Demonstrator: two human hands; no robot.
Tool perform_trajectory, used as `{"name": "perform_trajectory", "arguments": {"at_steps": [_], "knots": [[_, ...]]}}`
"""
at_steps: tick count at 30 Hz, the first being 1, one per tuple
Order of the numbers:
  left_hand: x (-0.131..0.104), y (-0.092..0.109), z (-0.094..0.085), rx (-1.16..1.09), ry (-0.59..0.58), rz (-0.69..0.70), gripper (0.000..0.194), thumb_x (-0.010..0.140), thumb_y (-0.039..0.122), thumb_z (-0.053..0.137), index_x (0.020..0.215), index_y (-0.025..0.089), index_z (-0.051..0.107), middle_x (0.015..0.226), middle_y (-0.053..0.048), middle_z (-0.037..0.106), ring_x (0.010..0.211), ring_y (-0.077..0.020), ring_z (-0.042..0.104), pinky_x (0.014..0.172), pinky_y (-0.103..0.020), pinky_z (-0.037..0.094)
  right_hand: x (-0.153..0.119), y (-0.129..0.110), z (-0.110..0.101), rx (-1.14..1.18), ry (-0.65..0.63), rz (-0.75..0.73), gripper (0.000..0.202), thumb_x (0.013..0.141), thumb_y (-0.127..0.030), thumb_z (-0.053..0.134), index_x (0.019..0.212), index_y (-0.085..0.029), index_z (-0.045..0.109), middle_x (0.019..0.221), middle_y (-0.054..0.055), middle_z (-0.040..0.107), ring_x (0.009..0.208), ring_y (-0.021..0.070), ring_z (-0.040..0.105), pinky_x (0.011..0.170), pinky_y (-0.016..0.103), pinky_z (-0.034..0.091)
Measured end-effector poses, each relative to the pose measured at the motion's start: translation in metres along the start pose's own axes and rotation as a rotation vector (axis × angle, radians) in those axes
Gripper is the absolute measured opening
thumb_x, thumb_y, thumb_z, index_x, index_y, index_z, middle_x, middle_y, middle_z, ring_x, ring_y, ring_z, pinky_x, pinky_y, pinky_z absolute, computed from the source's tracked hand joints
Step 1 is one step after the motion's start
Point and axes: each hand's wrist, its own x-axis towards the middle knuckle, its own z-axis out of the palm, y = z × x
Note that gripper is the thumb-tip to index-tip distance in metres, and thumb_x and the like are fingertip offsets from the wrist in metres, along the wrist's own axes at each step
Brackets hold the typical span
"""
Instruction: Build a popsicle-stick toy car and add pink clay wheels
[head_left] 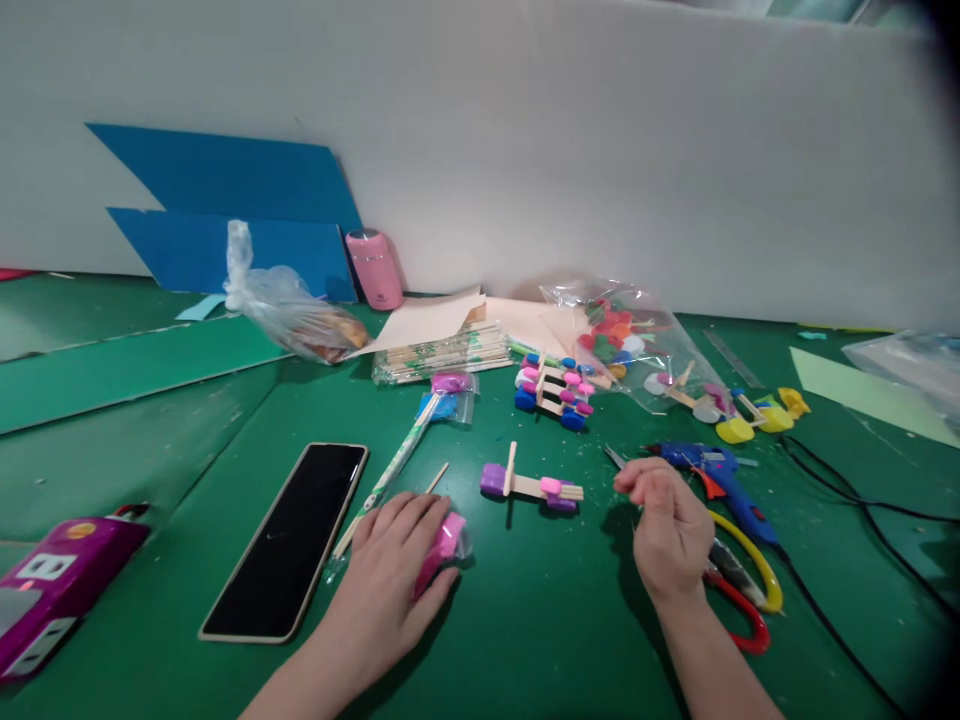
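Note:
My left hand point(397, 570) curls over a small pink packet point(450, 540) in clear plastic, which lies between thumb and fingers; part of it is hidden. A thin wooden stick point(438, 478) pokes out above the fingers. My right hand point(667, 525) is closed in a pinch above the table, and whatever the fingertips hold cannot be made out. Beside and partly behind it lie scissors point(750, 620) with red and yellow handles. Between my hands sits a small stick model point(531, 487) with purple and pink pieces.
A smartphone point(289, 545) lies left of my left hand. A blue glue gun point(720, 475) with a black cable is at right. Behind are wrapped sticks point(442, 352), colourful models point(553, 390), a bag of coloured caps point(622, 330) and a pink bottle point(375, 270). A purple power socket point(67, 580) stands far left.

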Motion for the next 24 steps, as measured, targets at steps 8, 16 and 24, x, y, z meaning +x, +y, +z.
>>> {"name": "perform_trajectory", "arguments": {"at_steps": [8, 16, 24], "knots": [[-0.001, 0.002, 0.006, -0.128, 0.013, -0.023, 0.036, 0.078, 0.02, 0.048, 0.115, 0.021, 0.049, 0.106, -0.008, 0.062, 0.1, -0.0255, 0.053, 0.082, -0.041, 0.042, -0.016, -0.016, 0.009, 0.022, -0.181, -0.016, 0.02, 0.084, -0.018, 0.043, 0.067, -0.019, 0.053, 0.068, 0.003, 0.056, 0.066, 0.0163, 0.055, 0.06, 0.03, 0.044], [-0.005, 0.024, 0.008, -0.49, 0.092, -0.11, 0.044, 0.077, 0.015, 0.048, 0.12, 0.023, 0.043, 0.113, -0.007, 0.059, 0.102, -0.021, 0.056, 0.085, -0.033, 0.047, -0.041, -0.039, 0.029, 0.046, -0.56, -0.019, 0.016, 0.077, -0.011, 0.053, 0.089, -0.021, 0.058, 0.076, 0.003, 0.059, 0.069, 0.0147, 0.056, 0.061, 0.026, 0.045], [0.003, 0.039, 0.013, -0.432, 0.121, 0.04, 0.051, 0.079, 0.008, 0.043, 0.127, 0.024, 0.033, 0.11, -0.008, 0.059, 0.103, -0.0194, 0.054, 0.087, -0.033, 0.046, -0.042, -0.042, 0.032, 0.015, -0.631, 0.131, 0.016, 0.079, -0.014, 0.051, 0.09, -0.019, 0.061, 0.08, 0.004, 0.055, 0.067, 0.0128, 0.053, 0.058, 0.023, 0.044]]}}
